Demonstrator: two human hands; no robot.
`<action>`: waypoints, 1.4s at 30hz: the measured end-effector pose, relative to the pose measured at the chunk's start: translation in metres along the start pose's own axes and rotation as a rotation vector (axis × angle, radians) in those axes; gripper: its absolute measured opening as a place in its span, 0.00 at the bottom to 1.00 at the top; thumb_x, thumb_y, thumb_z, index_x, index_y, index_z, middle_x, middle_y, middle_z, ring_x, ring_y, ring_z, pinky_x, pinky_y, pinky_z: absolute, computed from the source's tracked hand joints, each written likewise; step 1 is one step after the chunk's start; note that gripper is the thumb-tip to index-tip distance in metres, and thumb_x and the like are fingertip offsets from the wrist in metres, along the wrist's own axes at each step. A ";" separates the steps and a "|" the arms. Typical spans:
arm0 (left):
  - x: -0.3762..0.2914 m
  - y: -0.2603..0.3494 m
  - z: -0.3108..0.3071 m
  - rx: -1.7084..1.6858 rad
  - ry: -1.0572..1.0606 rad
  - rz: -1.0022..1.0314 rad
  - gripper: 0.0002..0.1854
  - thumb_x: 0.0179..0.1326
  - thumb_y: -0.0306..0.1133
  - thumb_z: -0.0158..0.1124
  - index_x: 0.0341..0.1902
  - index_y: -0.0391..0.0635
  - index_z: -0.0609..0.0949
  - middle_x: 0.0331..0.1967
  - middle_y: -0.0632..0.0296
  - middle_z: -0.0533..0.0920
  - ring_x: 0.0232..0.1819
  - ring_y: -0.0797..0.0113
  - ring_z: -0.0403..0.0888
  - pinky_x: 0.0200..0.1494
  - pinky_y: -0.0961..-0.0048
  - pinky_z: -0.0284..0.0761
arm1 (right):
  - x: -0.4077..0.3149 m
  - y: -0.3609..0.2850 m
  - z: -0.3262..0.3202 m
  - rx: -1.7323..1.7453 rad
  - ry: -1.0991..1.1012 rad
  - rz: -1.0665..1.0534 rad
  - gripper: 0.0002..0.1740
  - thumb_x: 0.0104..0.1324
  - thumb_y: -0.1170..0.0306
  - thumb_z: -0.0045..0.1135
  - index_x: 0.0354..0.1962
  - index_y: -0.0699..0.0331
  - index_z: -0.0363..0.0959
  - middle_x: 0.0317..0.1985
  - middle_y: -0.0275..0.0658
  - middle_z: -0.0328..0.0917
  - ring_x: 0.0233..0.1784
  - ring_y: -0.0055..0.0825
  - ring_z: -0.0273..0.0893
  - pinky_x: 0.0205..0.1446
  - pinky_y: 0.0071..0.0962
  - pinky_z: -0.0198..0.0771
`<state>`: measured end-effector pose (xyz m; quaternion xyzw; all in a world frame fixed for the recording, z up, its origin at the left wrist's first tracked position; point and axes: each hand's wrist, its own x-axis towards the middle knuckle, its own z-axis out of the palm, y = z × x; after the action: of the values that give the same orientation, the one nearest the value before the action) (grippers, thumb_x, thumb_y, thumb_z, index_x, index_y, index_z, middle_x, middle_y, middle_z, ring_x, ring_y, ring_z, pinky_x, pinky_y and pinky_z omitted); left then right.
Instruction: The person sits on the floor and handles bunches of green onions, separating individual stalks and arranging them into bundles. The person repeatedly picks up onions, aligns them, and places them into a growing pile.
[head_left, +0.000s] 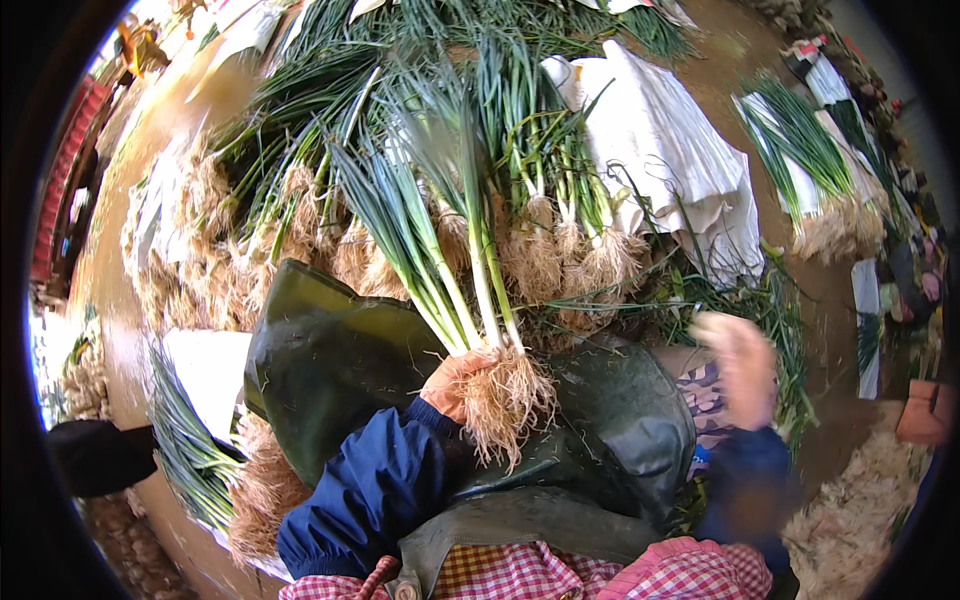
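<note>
My left hand (448, 384) grips a small bunch of green onions (442, 277) by the white stems, just above the roots. The green leaves fan up and away from me, and the tangled pale roots (502, 412) hang over the dark green waterproof apron (600, 420) on my lap. Off to the right, my right hand (739, 367) is blurred by motion, above my camouflage-patterned trouser leg (701, 397) and near loose green leaves (784, 337). Whether it holds anything cannot be made out.
Heaped green onions (300, 187) with roots lie before me. A white woven sheet (667, 142) drapes at the right of the heap. Bundled onions (270, 480) rest at my left, more bundles (832, 202) at far right. The brown floor (825, 360) looks wet.
</note>
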<state>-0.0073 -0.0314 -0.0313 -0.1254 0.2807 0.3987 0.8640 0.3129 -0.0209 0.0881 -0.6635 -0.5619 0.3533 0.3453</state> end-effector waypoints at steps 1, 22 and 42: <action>0.003 -0.001 0.003 0.011 -0.020 -0.026 0.19 0.53 0.22 0.55 0.50 0.34 0.71 0.42 0.47 0.78 0.43 0.56 0.79 0.48 0.60 0.77 | 0.008 0.002 0.048 0.088 -0.173 -0.041 0.17 0.67 0.61 0.47 0.41 0.67 0.74 0.41 0.41 0.77 0.45 0.27 0.72 0.51 0.26 0.66; -0.023 -0.008 0.002 -0.093 -0.152 0.141 0.26 0.51 0.27 0.56 0.56 0.39 0.67 0.50 0.53 0.73 0.44 0.60 0.74 0.48 0.56 0.75 | 0.069 0.000 0.212 0.602 -0.326 0.187 0.11 0.62 0.64 0.52 0.29 0.63 0.72 0.28 0.37 0.76 0.30 0.22 0.74 0.34 0.22 0.71; -0.020 -0.002 -0.004 -0.227 -0.131 0.005 0.22 0.51 0.26 0.58 0.52 0.38 0.70 0.45 0.52 0.76 0.44 0.59 0.76 0.45 0.56 0.77 | 0.063 -0.013 0.130 0.322 -0.051 -0.303 0.08 0.65 0.68 0.48 0.35 0.65 0.72 0.33 0.39 0.77 0.32 0.25 0.77 0.35 0.24 0.73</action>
<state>-0.0182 -0.0467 -0.0227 -0.1951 0.1769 0.4375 0.8598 0.2023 0.0516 0.0279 -0.4988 -0.6000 0.3991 0.4816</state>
